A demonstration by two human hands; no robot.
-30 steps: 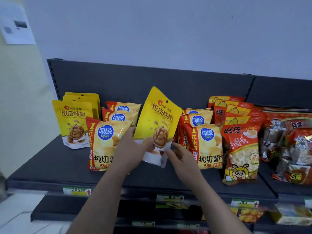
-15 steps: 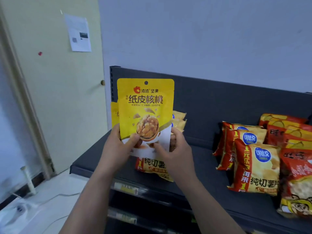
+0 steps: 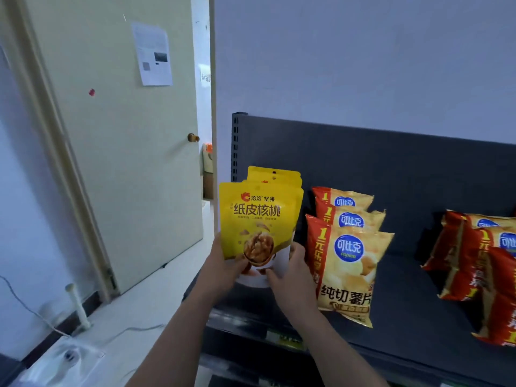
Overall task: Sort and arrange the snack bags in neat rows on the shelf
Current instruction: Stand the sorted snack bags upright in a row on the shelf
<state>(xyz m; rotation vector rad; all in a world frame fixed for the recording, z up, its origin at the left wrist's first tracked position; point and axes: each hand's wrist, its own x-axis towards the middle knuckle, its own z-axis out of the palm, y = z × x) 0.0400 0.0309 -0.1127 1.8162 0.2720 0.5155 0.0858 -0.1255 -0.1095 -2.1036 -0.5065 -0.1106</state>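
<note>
**Left hand** (image 3: pixel 226 265): grasps the lower left edge of the yellow walnut bag (image 3: pixel 258 219), thumb across the front, fingers behind.

**Right hand** (image 3: pixel 290 277): grasps the same bag at its lower right, thumb on the white bottom panel, fingers curled round the side.

**Yellow walnut bag:** upright, print facing the camera, at the left end of the shelf (image 3: pixel 405 291). Whether its base touches the shelf cannot be told; the hands hide it.

**Yellow bags, stacked** (image 3: pixel 275 174): same kind, standing directly behind the held bag in the rear left corner of the shelf, against the dark back panel (image 3: pixel 391 163). Only their top edges show; count unclear.

**Chip bags, left row** (image 3: pixel 349 263): three red-and-gold bags, one behind another, just right of the right hand. The front one stands near the front edge of the shelf and leans back.

**Chip bags, right row** (image 3: pixel 474 247): same print, overlapping, at the right edge of view, well apart from the left row with bare shelf between.

**Label rail** (image 3: pixel 282 337): along the front edge of the shelf, below the wrists.

**Door** (image 3: pixel 125 177): pale, left of the shelf, with a round knob (image 3: pixel 193 137), a printed sheet (image 3: pixel 152 54) and a small red mark (image 3: pixel 91 92).

**Floor:** a white pipe stub (image 3: pixel 76 303) and a thin cable (image 3: pixel 16 297) by the wall.
</note>
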